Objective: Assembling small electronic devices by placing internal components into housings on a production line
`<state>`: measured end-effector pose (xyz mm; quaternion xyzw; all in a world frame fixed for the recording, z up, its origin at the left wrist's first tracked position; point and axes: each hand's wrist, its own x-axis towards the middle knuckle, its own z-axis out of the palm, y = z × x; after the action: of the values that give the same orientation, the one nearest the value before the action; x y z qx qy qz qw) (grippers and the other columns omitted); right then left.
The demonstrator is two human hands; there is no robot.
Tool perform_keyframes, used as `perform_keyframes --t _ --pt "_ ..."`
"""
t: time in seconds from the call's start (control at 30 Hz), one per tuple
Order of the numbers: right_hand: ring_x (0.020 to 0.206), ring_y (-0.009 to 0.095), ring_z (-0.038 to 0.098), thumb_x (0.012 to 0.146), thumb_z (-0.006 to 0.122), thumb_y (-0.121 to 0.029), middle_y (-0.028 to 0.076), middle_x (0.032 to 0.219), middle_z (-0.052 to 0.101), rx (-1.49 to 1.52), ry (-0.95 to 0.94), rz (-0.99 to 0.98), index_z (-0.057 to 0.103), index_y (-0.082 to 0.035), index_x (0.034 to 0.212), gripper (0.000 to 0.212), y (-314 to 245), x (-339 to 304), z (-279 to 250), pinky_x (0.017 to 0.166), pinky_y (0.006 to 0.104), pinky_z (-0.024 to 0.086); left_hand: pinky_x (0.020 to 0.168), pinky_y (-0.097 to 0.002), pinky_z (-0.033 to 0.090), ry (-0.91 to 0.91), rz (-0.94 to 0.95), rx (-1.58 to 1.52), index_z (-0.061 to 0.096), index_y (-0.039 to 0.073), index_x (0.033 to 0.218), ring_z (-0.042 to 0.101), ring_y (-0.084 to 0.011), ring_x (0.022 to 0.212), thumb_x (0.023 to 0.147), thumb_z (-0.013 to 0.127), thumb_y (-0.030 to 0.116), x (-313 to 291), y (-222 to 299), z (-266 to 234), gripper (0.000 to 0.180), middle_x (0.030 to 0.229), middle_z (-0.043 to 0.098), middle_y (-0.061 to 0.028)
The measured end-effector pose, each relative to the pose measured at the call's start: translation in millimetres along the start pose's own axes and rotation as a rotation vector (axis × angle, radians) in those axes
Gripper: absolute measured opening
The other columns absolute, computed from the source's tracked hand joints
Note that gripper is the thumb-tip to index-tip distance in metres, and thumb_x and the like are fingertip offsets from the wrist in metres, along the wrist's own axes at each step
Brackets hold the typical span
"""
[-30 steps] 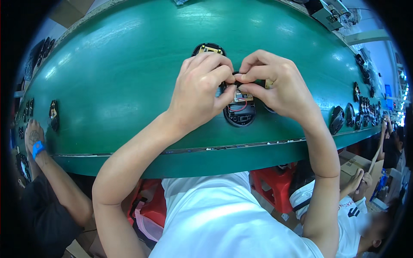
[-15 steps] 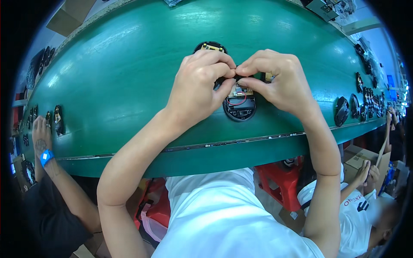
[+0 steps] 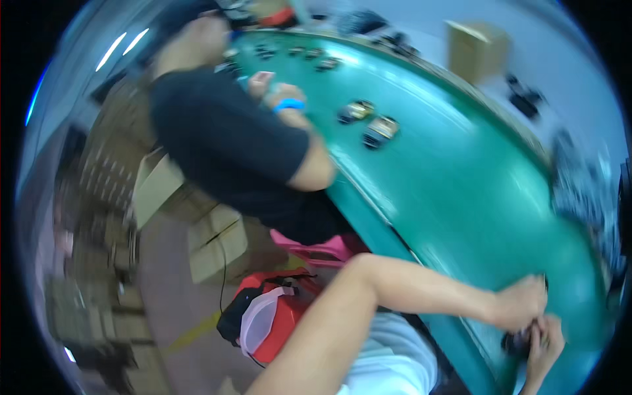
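The view is blurred and swung to the left. My left hand (image 3: 520,304) and my right hand (image 3: 544,342) meet at the lower right, over the green conveyor belt (image 3: 461,191). Both are closed with fingertips together on a small black oval device (image 3: 514,343) lying on the belt. Most of the device is hidden by my fingers. My left forearm stretches from the bottom middle toward it.
A person in a black shirt (image 3: 230,145) with a blue wristband (image 3: 288,104) works at the belt to my left. Two small devices (image 3: 370,122) lie farther up the belt. Cardboard boxes (image 3: 210,247) and a red stool with a bag (image 3: 270,316) stand on the floor.
The view has swung sharply left, so my hands and the device now sit at the lower right. The neighbouring person and the floor have come into sight. My hands stay on the device.
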<state>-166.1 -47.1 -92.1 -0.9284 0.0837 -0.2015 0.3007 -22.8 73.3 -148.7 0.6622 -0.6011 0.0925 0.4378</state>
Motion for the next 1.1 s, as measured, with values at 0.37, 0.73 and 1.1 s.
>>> perform_keyframes --t 0.37,0.73,1.1 --pt "0.072 0.014 0.062 0.086 0.078 -0.008 0.008 0.089 0.073 0.008 -0.117 0.072 0.075 0.0 0.098 0.015 -23.2 22.9 -4.9 0.065 0.0278 0.051 0.088 -0.0399 0.04 0.051 -0.025 -0.118 0.07 0.008 0.07 0.055 -0.0245 0.096 0.072 0.069 0.016 -8.9 -10.2 -2.0 0.009 0.087 0.065 -0.005" --pt "0.081 0.02 0.065 0.088 0.076 -0.009 0.01 0.098 0.07 0.086 -0.249 0.156 0.075 -0.001 0.101 0.016 -26.2 27.3 -20.3 0.071 0.0318 0.053 0.088 -0.041 0.04 0.027 -0.056 -0.172 0.069 0.007 0.069 0.055 -0.0256 0.097 0.073 0.07 0.014 -5.5 -5.0 4.4 0.008 0.09 0.063 -0.0062" --pt "0.071 0.015 0.058 0.075 0.071 0.009 0.012 0.094 0.062 0.066 -0.143 -0.031 0.063 0.006 0.088 0.016 -2.8 15.7 -5.1 0.064 0.027 0.047 0.087 -0.0403 0.039 0.056 -0.091 -0.187 0.07 0.006 0.07 0.055 -0.0258 0.101 0.076 0.071 0.015 -11.6 3.8 -6.0 0.01 0.1 0.059 -0.0076"
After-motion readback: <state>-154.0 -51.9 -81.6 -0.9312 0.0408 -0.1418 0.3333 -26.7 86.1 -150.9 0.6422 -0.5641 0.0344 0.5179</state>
